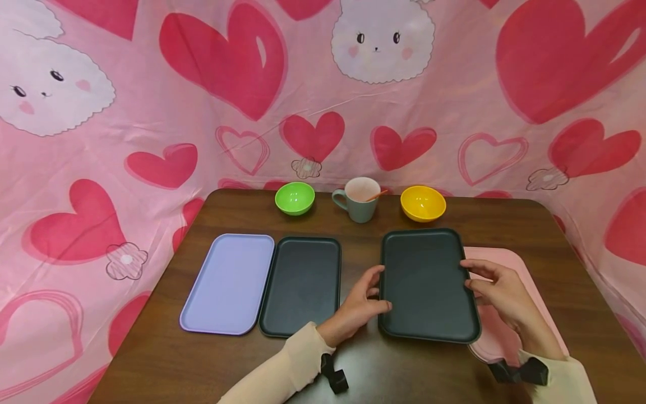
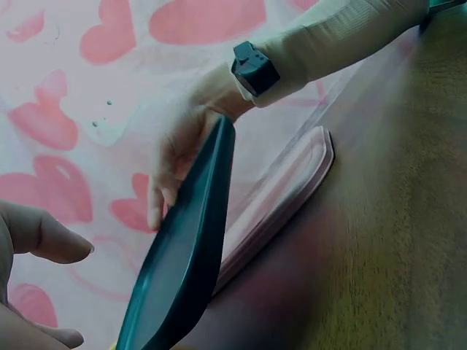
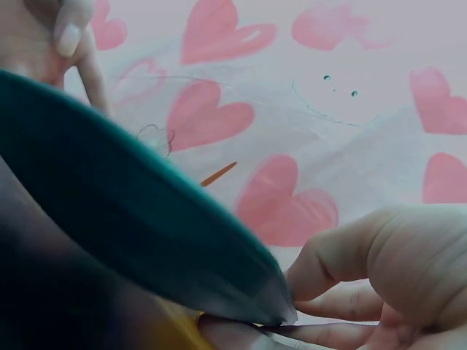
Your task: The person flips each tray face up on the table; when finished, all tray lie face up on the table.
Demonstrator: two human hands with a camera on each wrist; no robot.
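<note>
A dark tray [image 1: 426, 286] is raised above the table, partly over a pink tray [image 1: 504, 331]. My right hand [image 1: 504, 294] pinches its right edge; the right wrist view shows that hand [image 3: 379, 270] with thumb and fingers at the rim. Beside the tray's left edge is my left hand [image 1: 355, 308], thumb and fingers spread. In the left wrist view, a gap separates the left hand [image 2: 36, 255] from the tray [image 2: 179, 255]. Farther left, a second dark tray [image 1: 301, 286] lies flat beside a lavender tray [image 1: 229, 283].
Along the back of the wooden table [image 1: 161, 353] stand a green bowl [image 1: 295, 199], a grey-blue mug [image 1: 359, 209] with an orange stick [image 1: 377, 195] in it, and a yellow bowl [image 1: 423, 204]. Behind them hangs a pink heart-patterned cloth [image 1: 303, 95].
</note>
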